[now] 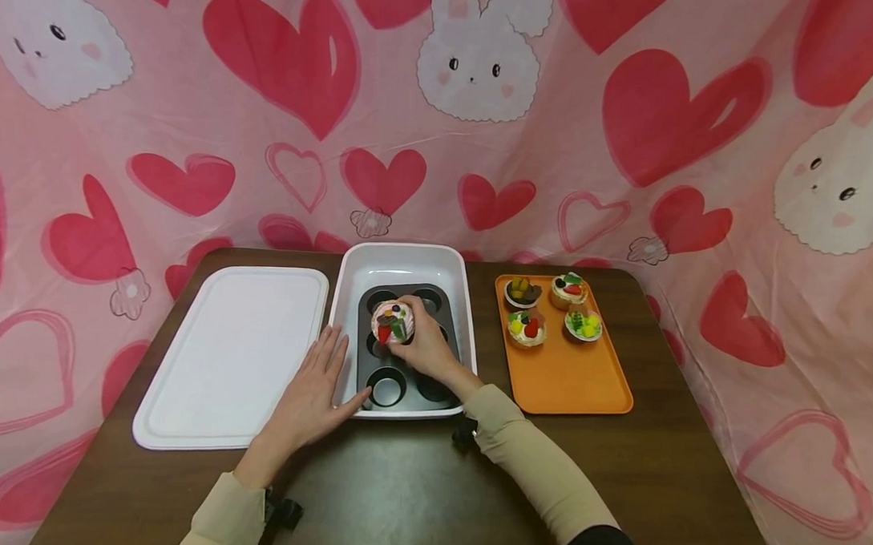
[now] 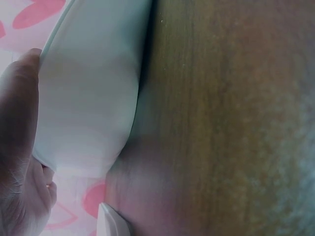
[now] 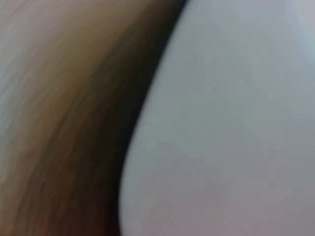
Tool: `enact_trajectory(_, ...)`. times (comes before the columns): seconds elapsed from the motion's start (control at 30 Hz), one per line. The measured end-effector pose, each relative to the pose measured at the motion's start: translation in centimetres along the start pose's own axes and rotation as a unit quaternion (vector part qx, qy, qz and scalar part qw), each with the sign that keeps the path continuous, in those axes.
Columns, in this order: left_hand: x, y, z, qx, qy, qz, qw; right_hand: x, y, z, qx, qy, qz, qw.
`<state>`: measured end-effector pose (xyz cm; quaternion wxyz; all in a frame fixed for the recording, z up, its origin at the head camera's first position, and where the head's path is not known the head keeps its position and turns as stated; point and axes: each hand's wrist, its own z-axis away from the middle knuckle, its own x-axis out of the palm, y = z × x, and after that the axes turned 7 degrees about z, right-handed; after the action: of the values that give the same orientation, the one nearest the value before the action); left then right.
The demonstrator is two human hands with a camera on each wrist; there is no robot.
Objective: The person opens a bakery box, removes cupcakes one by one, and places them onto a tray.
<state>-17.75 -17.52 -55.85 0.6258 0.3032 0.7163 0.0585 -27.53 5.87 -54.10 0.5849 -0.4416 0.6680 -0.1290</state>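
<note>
My right hand (image 1: 428, 346) grips a cupcake (image 1: 395, 314) with pink cream, a strawberry and a green leaf on top. It holds the cupcake over the left middle cup of a dark muffin tin (image 1: 410, 390). The tin lies inside a deep white bin (image 1: 408, 255). Fingers spread and straight, my left hand (image 1: 315, 396) rests at the bin's front left corner, with its thumb along the front rim. The left wrist view has that hand (image 2: 19, 142) against the bin's outer wall (image 2: 91, 103). Only table and blurred bin wall (image 3: 221, 123) fill the right wrist view.
To the right, an orange tray (image 1: 563, 381) carries several decorated cupcakes (image 1: 527, 329) toward its back. A flat white lid (image 1: 231, 353) lies left of the bin. All stand on a dark wooden table (image 1: 400, 488), with a pink heart-print cloth (image 1: 441, 152) hanging behind.
</note>
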Motion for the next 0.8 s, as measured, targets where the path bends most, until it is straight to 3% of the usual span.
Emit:
enact_trajectory(0.2,-0.2,-0.1,-0.1,-0.003,-0.006,0.003,1.0000,-0.8,0.4,-0.6,0.037,0.050,-0.104,0.993)
enact_trajectory(0.4,-0.3,0.0,-0.3,-0.003,-0.008,0.006,0.9999,-2.8,0.1,-0.5,0.091,0.047,-0.195,0.975)
enact_trajectory(0.8,-0.2,-0.2,-0.2,0.001,0.002,0.012,0.9999,-6.9,-0.6,2.1,0.170,0.033,-0.202,0.964)
